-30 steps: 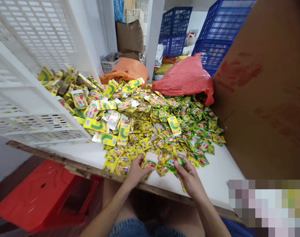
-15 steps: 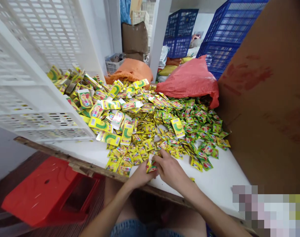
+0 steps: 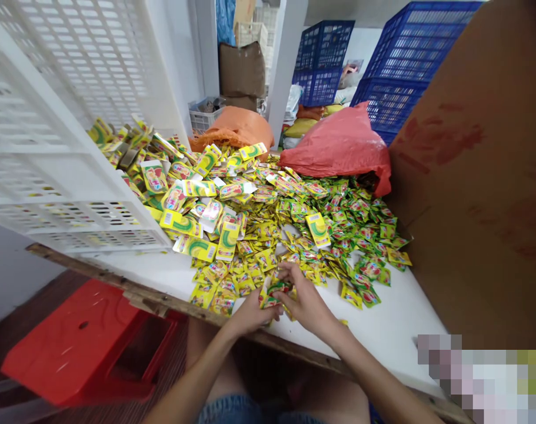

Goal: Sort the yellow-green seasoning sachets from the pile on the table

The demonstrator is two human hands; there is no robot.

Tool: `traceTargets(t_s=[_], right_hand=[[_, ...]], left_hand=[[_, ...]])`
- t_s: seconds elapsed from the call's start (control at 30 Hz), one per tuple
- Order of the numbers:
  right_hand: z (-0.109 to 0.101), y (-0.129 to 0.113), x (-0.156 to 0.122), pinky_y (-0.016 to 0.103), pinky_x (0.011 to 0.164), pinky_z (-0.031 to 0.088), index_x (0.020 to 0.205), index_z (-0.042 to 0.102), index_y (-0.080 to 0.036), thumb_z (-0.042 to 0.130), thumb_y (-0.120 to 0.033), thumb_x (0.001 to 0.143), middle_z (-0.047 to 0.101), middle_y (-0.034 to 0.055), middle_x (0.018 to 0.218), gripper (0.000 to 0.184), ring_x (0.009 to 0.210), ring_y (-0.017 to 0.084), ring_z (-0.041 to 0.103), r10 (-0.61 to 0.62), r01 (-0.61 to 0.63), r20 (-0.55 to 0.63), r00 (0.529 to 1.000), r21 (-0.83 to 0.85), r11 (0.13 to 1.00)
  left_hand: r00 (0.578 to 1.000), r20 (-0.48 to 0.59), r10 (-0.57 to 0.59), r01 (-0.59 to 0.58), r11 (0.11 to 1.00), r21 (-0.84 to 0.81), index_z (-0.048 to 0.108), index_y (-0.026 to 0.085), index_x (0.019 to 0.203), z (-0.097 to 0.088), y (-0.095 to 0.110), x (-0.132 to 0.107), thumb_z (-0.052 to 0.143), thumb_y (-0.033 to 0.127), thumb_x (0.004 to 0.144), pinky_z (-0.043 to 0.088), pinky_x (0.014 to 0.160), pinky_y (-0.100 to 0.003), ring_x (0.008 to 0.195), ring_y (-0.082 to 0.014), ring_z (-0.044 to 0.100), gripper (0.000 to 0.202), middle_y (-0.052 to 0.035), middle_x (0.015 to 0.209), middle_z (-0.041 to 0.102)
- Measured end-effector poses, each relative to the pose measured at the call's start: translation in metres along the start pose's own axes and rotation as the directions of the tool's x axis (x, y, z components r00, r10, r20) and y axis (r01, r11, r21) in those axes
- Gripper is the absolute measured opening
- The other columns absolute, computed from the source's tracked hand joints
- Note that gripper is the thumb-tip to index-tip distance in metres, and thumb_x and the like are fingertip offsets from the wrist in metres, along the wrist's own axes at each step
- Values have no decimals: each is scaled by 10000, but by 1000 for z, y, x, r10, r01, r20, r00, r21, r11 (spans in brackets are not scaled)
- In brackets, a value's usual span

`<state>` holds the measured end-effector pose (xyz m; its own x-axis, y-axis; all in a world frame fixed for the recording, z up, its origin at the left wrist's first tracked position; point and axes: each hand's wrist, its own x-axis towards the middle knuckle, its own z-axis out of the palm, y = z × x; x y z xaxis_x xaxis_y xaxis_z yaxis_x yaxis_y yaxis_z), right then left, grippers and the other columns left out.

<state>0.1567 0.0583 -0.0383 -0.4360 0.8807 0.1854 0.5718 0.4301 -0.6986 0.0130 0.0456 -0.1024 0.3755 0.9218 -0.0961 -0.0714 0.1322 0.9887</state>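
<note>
Low over the table's front edge, my left hand [image 3: 253, 313] is closed around a small yellow carton [image 3: 265, 293]. A green candy sachet [image 3: 279, 288] shows at the carton's opening. My right hand [image 3: 303, 299] has its thumb and fingers on this sachet; how far the sachet sits inside the carton is hidden. Just beyond my hands lie loose yellow sachets [image 3: 245, 282]. Green sachets [image 3: 360, 218] are heaped to the right. To the left is a pile of yellow cartons [image 3: 192, 221], and a single one lies among the sachets.
A tall white plastic crate [image 3: 69, 176] stands at the left. An orange sack [image 3: 239, 126] and a red sack [image 3: 333, 144] lie behind the heaps. A large cardboard box [image 3: 479, 176] walls off the right. A red stool [image 3: 73, 341] stands below the table [image 3: 144, 271].
My right hand's fingers have spread and lifted slightly at the carton, and more of the green sachet shows. My left hand keeps its hold almost in the same place.
</note>
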Motion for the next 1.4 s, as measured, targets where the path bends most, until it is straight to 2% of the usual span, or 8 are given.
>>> traceTargets(t_s=[0.2, 0.3, 0.4, 0.57, 0.73, 0.93, 1.23, 1.4], right_hand=[[6, 5, -4, 345, 752, 388, 830, 605, -207, 559, -217, 787, 571, 49, 845, 64, 840, 217, 503, -20, -18, -160, 987, -233, 972], [0, 3, -8, 328, 766, 376, 914, 628, -235, 509, -264, 834, 591, 40, 889, 146, 862, 198, 517, -75, 63, -70, 995, -167, 984], [1, 1, -14, 354, 803, 353, 992, 611, -253, 476, -282, 852, 591, 44, 955, 197, 934, 211, 500, -46, 18, -171, 984, -160, 987], [15, 1, -21, 446, 908, 288, 749, 666, -245, 491, -309, 830, 507, 36, 1177, 204, 1133, 271, 364, -37, -3, -193, 981, -201, 980], [20, 17, -26, 432, 907, 342, 832, 628, -238, 479, -335, 840, 556, 48, 1108, 178, 1078, 241, 456, 63, -51, -152, 986, 84, 995], [53, 41, -40, 327, 805, 461, 959, 495, -219, 603, -335, 763, 589, 57, 1022, 252, 888, 173, 584, 357, -71, -373, 857, 600, 797], [62, 31, -29, 301, 781, 445, 874, 654, -193, 500, -314, 830, 643, 40, 846, 201, 830, 181, 583, 243, -76, -313, 918, 463, 883], [61, 32, -22, 304, 759, 467, 1107, 558, -214, 518, -292, 821, 644, 42, 896, 299, 830, 173, 598, 252, -50, -357, 899, 488, 871]], left_hand=[[1000, 7, 13, -13, 1000, -28, 561, 132, 863, -2, 1, 1, 666, 284, 651, 441, 600, -237, 610, -121, 547, 282, -6, 700, 605], [1000, 23, -15, 17, 998, -60, 564, 123, 872, -2, 4, 0, 664, 335, 660, 432, 596, -232, 612, -124, 554, 316, -10, 678, 606], [997, 59, -40, 45, 995, -88, 567, 121, 873, -2, 6, -3, 653, 375, 670, 435, 611, -246, 623, -141, 569, 336, -18, 654, 614], [995, -76, -71, 75, 996, 55, 565, 141, 961, -5, 2, -5, 693, 324, 623, 440, 743, -289, 802, -190, 578, 405, -48, 861, 648], [983, -146, 108, -88, 987, 137, 512, 160, 1035, -8, -6, -4, 646, 339, 691, 408, 835, -290, 955, -196, 527, 410, -59, 1012, 592], [950, -246, 192, -195, 981, 11, 429, 193, 990, -5, -13, -4, 592, 288, 757, 434, 739, -264, 810, -155, 578, 300, -17, 850, 584], [950, -235, 204, -193, 979, 69, 513, 178, 859, -11, -7, -6, 591, 290, 758, 437, 696, -232, 748, -130, 565, 170, 1, 801, 562], [938, -245, 244, -242, 969, 40, 528, 178, 900, -21, -4, -6, 603, 234, 746, 442, 801, -282, 854, -156, 579, 180, -32, 892, 597]])
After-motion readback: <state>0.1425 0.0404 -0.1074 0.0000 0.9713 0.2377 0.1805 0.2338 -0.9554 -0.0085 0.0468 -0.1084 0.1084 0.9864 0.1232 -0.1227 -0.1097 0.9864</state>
